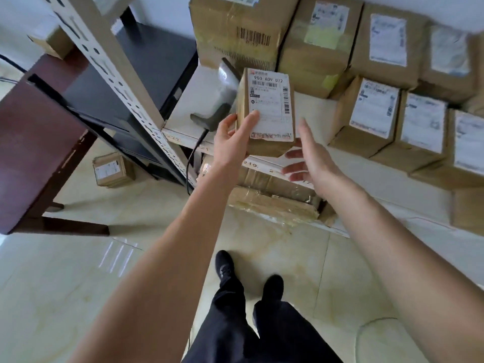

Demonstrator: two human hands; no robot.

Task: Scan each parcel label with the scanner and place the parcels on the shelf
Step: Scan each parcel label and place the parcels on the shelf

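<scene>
Item held: small cardboard parcel (267,113), upright, white label (271,106) facing the camera, printed "900 A09 072" with barcodes beneath.

Grip: left hand (231,142) clasps the parcel's lower left corner, thumb across the label's bottom left, fingers curled behind the left side. Right hand (306,155) is spread, fingers straight and apart, just right of and below the parcel; whether its fingertips touch the parcel's underside cannot be told.

Behind the grip, to its left: grey scanner (218,100) resting on the white shelf (311,111) board, its black cable (193,155) dropping over the shelf edge.

Right of the grip: a row of labelled cardboard boxes (366,113) standing on the same shelf board, with a second row behind them. Above the grip: larger box with printed barcode (235,30).

Below the grip: tape-wrapped cartons (272,203) on the lower level.

Far left of the grip: perforated shelf upright (115,66), dark table (39,132), one small labelled parcel on the floor (112,170).

Beneath: tiled floor (78,271), the person's dark trousers and black shoes (225,265).
</scene>
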